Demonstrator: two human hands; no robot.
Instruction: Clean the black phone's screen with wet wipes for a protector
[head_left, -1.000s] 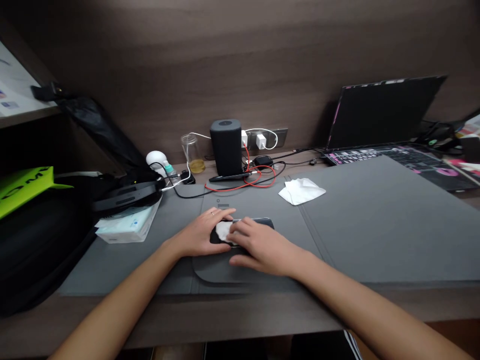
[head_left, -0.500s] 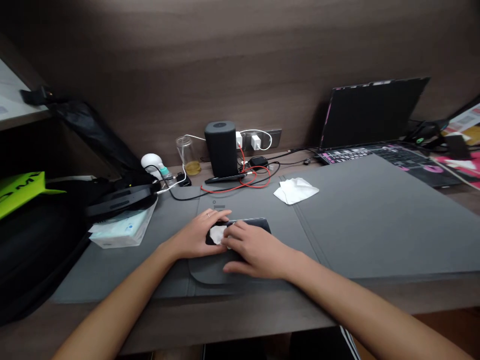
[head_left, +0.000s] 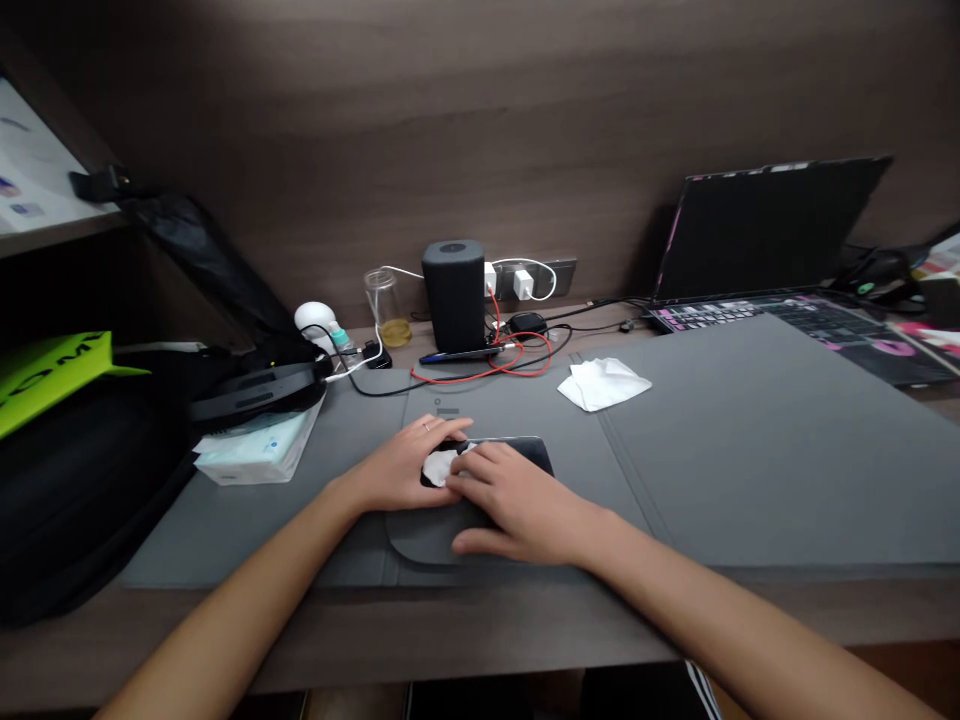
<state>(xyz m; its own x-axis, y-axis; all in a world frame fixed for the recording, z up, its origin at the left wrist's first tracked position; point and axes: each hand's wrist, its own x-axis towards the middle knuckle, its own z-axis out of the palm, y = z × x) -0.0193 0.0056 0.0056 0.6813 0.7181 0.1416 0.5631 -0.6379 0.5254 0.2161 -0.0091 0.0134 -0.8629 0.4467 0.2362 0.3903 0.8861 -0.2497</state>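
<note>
A black phone (head_left: 525, 452) lies flat on the grey desk mat (head_left: 750, 450) in front of me. My left hand (head_left: 401, 470) rests on its left end, fingers curved round the edge, holding it down. My right hand (head_left: 510, 500) presses a small white wipe (head_left: 438, 466) onto the phone's glass with its fingertips. Both hands cover most of the phone. A second crumpled white tissue (head_left: 602, 382) lies on the mat behind and to the right of the hands.
At the back stand a black speaker (head_left: 453, 293), a glass jar (head_left: 384, 304), plugged chargers with red and black cables (head_left: 510, 358). A laptop (head_left: 780, 250) sits at the right. A black bag (head_left: 82, 480) and a tissue pack (head_left: 255, 448) lie at the left.
My right hand has slid the wipe a short way back and forth across the phone's left part. The left hand has stayed on the phone. The head camera swayed slightly.
</note>
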